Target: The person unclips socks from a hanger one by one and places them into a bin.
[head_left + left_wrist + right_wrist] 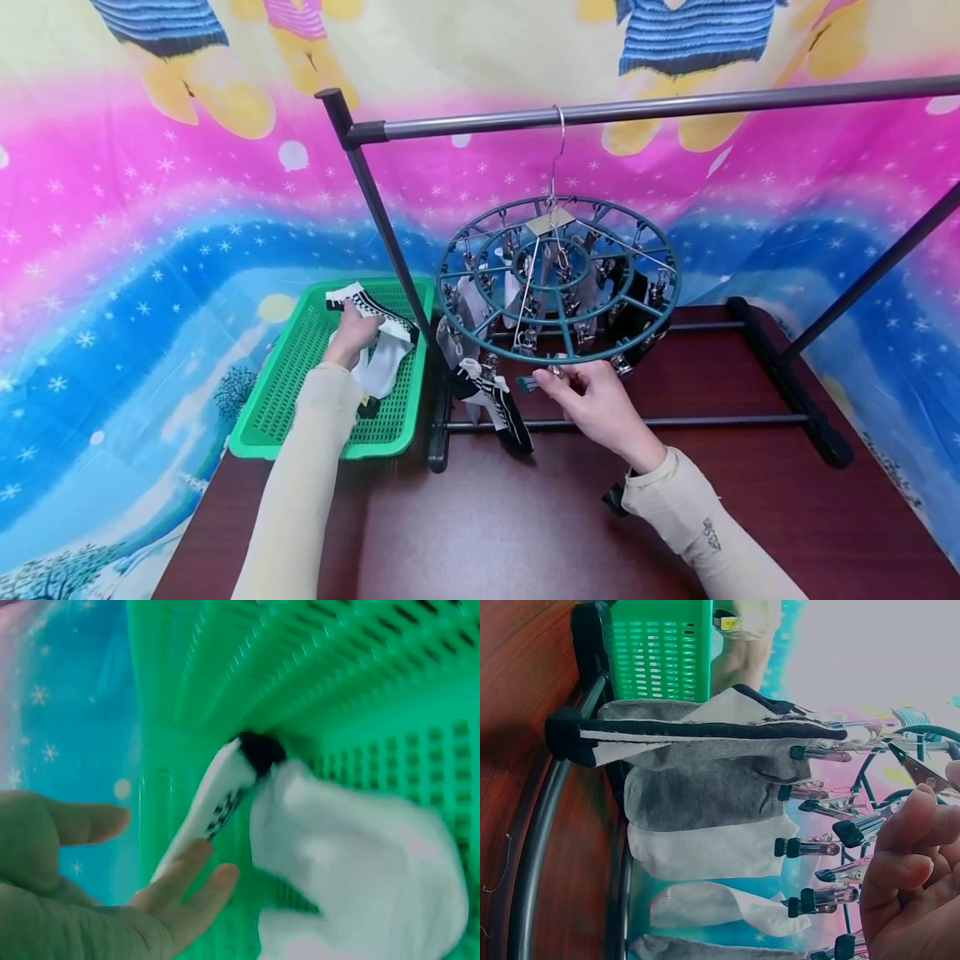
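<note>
My left hand point(354, 335) reaches into the green basket point(251, 442). Its fingertips touch a black-and-white sock point(369, 303), while the thumb stands apart from it in the left wrist view. A plain white sock point(384, 367) lies beside that one. At the front rim of a round dark-green drying hanger point(558, 327), my right hand point(600, 404) pinches a clothes peg point(527, 383) between thumb and forefinger. Near it, another black-and-white sock point(501, 408) hangs from the hanger. Grey socks point(712, 795) and white socks point(712, 851) hang in pegs further along.
The hanger's hook point(560, 150) hangs on the rail point(472, 123) of a dark metal rack, whose left post point(386, 225) rises between basket and hanger. Rack feet point(813, 408) stand on the brown table point(480, 533). A printed cloth point(112, 333) covers the wall behind.
</note>
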`<state>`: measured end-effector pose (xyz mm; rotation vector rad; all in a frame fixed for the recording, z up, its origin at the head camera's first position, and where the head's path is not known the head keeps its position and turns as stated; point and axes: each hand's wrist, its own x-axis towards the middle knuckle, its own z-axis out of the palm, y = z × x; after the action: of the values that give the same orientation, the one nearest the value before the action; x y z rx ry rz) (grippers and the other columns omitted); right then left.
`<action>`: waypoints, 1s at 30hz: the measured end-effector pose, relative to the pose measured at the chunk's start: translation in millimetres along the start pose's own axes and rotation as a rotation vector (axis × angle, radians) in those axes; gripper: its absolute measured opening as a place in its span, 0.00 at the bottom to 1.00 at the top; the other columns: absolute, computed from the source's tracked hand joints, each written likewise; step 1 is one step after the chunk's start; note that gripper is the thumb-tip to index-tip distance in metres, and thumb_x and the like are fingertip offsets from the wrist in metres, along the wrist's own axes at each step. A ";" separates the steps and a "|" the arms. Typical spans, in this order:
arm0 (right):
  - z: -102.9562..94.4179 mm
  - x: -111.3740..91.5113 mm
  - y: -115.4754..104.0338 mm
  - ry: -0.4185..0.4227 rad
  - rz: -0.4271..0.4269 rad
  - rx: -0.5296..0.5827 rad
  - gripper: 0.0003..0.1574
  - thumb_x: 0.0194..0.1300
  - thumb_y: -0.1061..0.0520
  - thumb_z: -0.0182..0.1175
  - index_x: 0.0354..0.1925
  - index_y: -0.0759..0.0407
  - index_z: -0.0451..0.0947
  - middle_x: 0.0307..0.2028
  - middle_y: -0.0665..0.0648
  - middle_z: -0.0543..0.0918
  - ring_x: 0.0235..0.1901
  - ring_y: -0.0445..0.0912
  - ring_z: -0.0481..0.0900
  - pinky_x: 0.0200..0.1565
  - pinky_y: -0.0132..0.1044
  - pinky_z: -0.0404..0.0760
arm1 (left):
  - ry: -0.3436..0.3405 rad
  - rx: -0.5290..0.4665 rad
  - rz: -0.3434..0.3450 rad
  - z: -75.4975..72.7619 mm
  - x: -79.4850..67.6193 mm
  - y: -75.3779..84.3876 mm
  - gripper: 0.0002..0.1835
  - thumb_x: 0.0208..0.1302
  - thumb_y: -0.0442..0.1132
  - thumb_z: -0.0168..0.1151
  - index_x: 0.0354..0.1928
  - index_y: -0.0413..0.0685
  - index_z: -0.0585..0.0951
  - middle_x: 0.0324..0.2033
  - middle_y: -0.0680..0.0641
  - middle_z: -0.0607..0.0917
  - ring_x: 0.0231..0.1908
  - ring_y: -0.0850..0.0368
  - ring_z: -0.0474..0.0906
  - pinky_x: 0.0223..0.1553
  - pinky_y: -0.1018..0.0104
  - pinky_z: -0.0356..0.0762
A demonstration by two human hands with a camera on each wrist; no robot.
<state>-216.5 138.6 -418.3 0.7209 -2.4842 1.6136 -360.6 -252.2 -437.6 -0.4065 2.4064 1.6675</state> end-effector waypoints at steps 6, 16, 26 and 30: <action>-1.7 -0.1 -1.9 0.004 0.012 -0.002 0.25 0.76 0.51 0.62 0.20 0.54 0.72 0.12 0.48 0.68 0.13 0.43 0.69 0.23 0.37 0.70 | -0.063 0.269 -0.064 -8.3 -0.5 -7.1 0.46 0.81 0.46 0.42 0.78 0.36 0.23 0.80 0.29 0.39 0.77 0.28 0.52 0.75 0.38 0.56; -1.9 -0.3 -3.3 -0.001 0.012 -0.007 0.23 0.76 0.52 0.62 0.21 0.54 0.73 0.12 0.48 0.69 0.14 0.44 0.70 0.24 0.37 0.70 | -0.036 0.774 -0.052 -15.2 -2.6 -11.8 0.32 0.78 0.45 0.46 0.71 0.25 0.67 0.69 0.24 0.70 0.67 0.29 0.71 0.65 0.38 0.72; -0.6 -0.6 -3.6 -0.007 0.017 -0.003 0.23 0.76 0.51 0.62 0.21 0.54 0.74 0.12 0.48 0.69 0.14 0.44 0.70 0.24 0.37 0.70 | 0.005 0.951 -0.114 -15.6 -8.4 -18.2 0.25 0.78 0.45 0.48 0.62 0.31 0.78 0.58 0.30 0.82 0.52 0.37 0.80 0.59 0.40 0.75; -0.2 -0.3 -3.2 -0.008 0.015 -0.009 0.24 0.76 0.51 0.62 0.21 0.53 0.74 0.12 0.48 0.69 0.14 0.43 0.70 0.23 0.37 0.70 | 0.049 0.979 -0.120 -16.3 -9.2 -18.1 0.20 0.75 0.42 0.48 0.50 0.34 0.83 0.41 0.35 0.84 0.37 0.46 0.77 0.44 0.49 0.77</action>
<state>-214.9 137.8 -415.6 0.7100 -2.5069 1.6060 -346.0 -272.3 -445.1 -0.3914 2.7784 0.3010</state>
